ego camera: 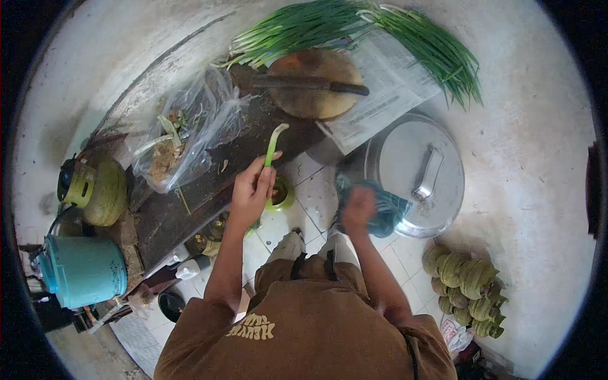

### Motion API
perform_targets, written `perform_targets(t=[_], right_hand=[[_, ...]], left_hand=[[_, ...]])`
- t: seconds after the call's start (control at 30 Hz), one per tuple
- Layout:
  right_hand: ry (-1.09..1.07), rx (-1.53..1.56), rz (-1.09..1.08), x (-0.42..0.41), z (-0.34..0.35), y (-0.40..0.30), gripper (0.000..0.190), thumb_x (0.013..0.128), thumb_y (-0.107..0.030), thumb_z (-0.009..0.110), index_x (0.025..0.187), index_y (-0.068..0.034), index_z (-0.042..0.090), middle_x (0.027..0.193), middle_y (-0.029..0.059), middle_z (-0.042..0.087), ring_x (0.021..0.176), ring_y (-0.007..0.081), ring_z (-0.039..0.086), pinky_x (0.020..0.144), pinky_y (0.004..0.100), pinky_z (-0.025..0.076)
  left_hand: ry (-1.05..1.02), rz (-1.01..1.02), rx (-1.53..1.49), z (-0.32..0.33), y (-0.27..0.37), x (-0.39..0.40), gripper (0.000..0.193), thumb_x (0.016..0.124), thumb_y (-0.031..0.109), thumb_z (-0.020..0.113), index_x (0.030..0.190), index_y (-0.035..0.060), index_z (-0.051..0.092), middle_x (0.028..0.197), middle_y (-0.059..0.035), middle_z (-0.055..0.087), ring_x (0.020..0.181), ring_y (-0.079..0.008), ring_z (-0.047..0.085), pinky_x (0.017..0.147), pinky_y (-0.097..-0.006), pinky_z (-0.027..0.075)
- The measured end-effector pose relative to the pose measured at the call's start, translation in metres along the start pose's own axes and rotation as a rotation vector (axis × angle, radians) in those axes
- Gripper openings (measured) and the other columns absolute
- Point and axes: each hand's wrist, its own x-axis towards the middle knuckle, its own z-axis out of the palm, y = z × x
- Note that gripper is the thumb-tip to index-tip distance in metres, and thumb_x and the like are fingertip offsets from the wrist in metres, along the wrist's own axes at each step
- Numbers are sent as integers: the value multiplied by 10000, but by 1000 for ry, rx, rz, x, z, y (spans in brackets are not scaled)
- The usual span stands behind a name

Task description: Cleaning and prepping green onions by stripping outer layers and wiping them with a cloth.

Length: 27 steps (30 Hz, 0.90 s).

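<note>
My left hand (251, 192) pinches a piece of spring onion stalk (272, 144), its pale end pointing up and bent to the right. Blurred by motion, my right hand (359, 207) is at a dark teal plastic item (387, 211), perhaps a bag; whether the fingers grip it is unclear. That item overlaps the edge of a large metal pot's lid (403, 161). Beyond my hands, a large knife (313, 84) lies across a round wooden chopping block (327, 108). Bundles of spring onions (299, 31) lie behind the block, and another bundle (430, 52) is to its right.
A clear plastic bag (197, 142) of scraps sits on the dark bench (166, 228). Newspaper (380, 90) lies right of the block. A green gas cylinder (104, 190) and turquoise plastic container (88, 270) are left; several gas cylinders (468, 285) are stacked right.
</note>
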Motion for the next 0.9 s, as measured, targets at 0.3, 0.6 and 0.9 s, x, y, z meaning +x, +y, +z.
perform_targets(t=[0.3,0.6,0.9], right_hand=[[-405,80,185,-30,88,77,415,930,-299,444,715,44,537,662,232,549,624,413,528,570,460,398],[-102,1228,763,-14,38,-59,156,912,-199,545,864,-54,515,788,15,584,589,155,527,563,298,447],[-149,1460,714,21,-7,-98,78,902,-128,545,911,-73,490,805,35,591,609,126,569,556,274,530]], left_hand=[[80,23,231,0,-20,-28,185,904,176,551,850,11,489,638,-16,420,581,-94,401,538,-258,364],[-176,11,330,34,-49,-47,490,736,203,744,1097,17,471,811,-102,538,644,-213,539,612,-337,437],[-36,-46,455,30,-45,-36,427,769,187,691,1090,2,480,788,-173,570,654,-299,577,595,-376,439]])
